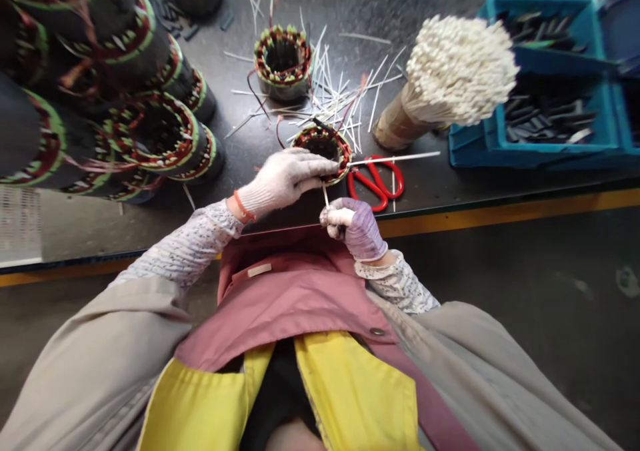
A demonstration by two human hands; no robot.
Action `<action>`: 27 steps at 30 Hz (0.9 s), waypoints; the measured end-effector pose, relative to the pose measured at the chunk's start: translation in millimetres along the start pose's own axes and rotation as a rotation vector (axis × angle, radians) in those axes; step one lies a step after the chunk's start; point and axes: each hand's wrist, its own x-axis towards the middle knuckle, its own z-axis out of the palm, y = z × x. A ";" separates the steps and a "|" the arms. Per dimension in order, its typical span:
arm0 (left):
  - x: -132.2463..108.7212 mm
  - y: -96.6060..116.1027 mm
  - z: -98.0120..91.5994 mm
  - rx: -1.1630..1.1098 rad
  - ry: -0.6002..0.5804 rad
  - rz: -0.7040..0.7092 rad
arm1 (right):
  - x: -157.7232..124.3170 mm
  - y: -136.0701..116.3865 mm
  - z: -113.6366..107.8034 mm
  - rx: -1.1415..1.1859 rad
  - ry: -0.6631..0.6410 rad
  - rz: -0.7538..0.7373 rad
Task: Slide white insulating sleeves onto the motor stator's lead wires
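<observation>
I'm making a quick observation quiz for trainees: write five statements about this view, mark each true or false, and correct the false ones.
1. The left hand touches a wound ring. True.
2. The right hand holds the red scissors. False: it holds a white strip; the scissors lie on the bench.
3. The thick white bundle stands left of the blue bins. True.
4. The stacked rings are at the view's right. False: they are at its left.
5. Loose strips lie scattered on the bench. True.

No legible text, no readable labels, brands, numbers or signs
</observation>
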 end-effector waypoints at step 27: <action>4.5 31.1 9.0 0.383 -0.212 -0.010 | 7.0 -48.3 5.9 0.480 -0.207 -0.006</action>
